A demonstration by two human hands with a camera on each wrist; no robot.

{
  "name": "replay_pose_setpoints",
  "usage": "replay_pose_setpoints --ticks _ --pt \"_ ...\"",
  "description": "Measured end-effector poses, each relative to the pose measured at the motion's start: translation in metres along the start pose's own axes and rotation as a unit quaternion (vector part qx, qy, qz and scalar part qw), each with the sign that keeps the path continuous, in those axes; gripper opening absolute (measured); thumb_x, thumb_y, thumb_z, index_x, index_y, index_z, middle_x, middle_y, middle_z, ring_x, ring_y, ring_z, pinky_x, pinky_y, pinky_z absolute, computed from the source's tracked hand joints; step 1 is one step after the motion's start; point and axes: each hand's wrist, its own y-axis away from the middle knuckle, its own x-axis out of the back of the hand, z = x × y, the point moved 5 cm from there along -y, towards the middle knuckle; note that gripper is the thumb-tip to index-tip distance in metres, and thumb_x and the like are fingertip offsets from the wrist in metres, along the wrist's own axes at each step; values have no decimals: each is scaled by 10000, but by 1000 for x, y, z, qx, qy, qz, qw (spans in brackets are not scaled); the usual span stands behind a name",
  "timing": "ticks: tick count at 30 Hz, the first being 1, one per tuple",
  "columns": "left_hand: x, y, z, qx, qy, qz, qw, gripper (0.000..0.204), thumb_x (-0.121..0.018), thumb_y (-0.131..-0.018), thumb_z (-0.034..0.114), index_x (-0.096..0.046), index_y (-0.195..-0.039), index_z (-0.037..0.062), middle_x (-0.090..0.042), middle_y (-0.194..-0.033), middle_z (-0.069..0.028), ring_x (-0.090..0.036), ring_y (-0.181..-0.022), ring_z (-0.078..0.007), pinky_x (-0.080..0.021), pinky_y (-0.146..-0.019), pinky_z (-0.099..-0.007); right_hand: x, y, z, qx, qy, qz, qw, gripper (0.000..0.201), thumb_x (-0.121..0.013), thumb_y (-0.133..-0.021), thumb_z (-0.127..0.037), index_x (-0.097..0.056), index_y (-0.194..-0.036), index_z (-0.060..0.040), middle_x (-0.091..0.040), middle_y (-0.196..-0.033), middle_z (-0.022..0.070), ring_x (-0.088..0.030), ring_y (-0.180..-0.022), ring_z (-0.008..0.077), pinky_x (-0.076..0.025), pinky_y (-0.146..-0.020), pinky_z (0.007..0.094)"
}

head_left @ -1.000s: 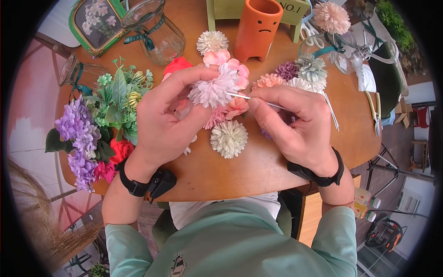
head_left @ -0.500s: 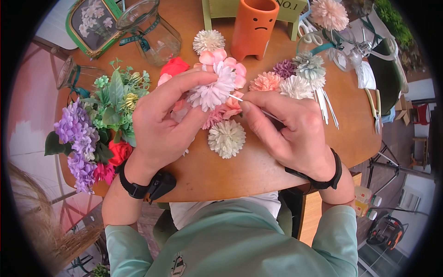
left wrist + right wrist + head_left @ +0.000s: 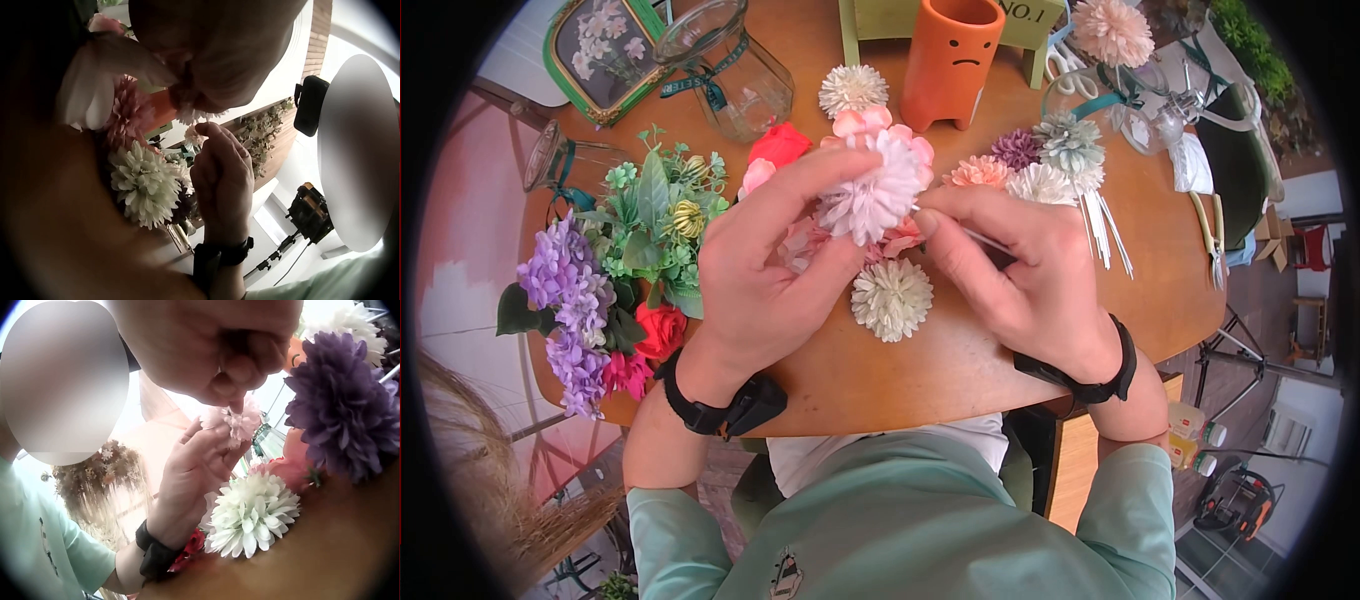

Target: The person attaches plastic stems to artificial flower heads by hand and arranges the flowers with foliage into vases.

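A pale pink artificial flower head (image 3: 872,200) is pinched between the thumb and fingers of my left hand (image 3: 750,260), raised above the table. My right hand (image 3: 1035,270) pinches a thin white stem (image 3: 990,241) with thumb and forefinger, its fingertips right at the flower's right edge. In the right wrist view the same pink flower (image 3: 234,425) shows under the right fingertips; the stem's tip is hidden there. Below the hands lies a cream flower head (image 3: 892,300), with coral and pink blooms partly covered behind the left hand.
Peach, white, purple and grey-green flower heads (image 3: 1070,145) lie to the right, beside loose white stems (image 3: 1108,235) and pliers (image 3: 1212,240). Behind stand an orange vase (image 3: 952,70) and a glass vase (image 3: 740,85). Greenery and purple flowers (image 3: 570,270) lie left on the wooden table (image 3: 960,370).
My right hand has moved left, closing up to the flower, and the bare length of stem between them has shortened. The flower has turned slightly in my left hand.
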Motion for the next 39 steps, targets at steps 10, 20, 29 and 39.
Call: replay_pose_setpoints --ticks 10,20,29,39 --pt "1 -4 13 77 -86 35 993 672 -838 -814 -1 -549 -1419 -48 -759 -1114 -142 -743 -1001 -170 -583 -882 -289 -1 1 6 -51 -37 45 997 159 -751 -937 -56 -777 -1068 32 -727 -696 117 -650 -535 119 -488 -502 276" --pt "5 5 6 -3 -82 51 995 418 -784 -791 -59 -720 -1204 -49 -773 -1099 -149 -756 -938 -197 -596 -817 -306 -1 0 2 -74 -60 -10 995 121 -749 -909 -31 -785 -1008 28 -696 -734 90 -576 -534 94 -441 -503 279" --pt "6 5 12 -20 -104 -17 994 394 -750 -768 -106 -721 -1160 -77 -760 -1093 -138 -710 -986 -189 -550 -897 -316 0 2 -1 -90 -58 -31 994 48 -750 -898 -17 -764 -903 28 -677 -731 34 -557 -591 64 -426 -540 247" --pt "0 -5 13 5 -59 26 998 338 -750 -856 -32 -717 -1192 -28 -728 -1267 -156 -723 -1116 -250 -566 -922 -363 56 -12 -1 94 -11 125 988 74 -782 -831 -1 -768 -904 2 -654 -715 13 -560 -597 103 -433 -571 245"
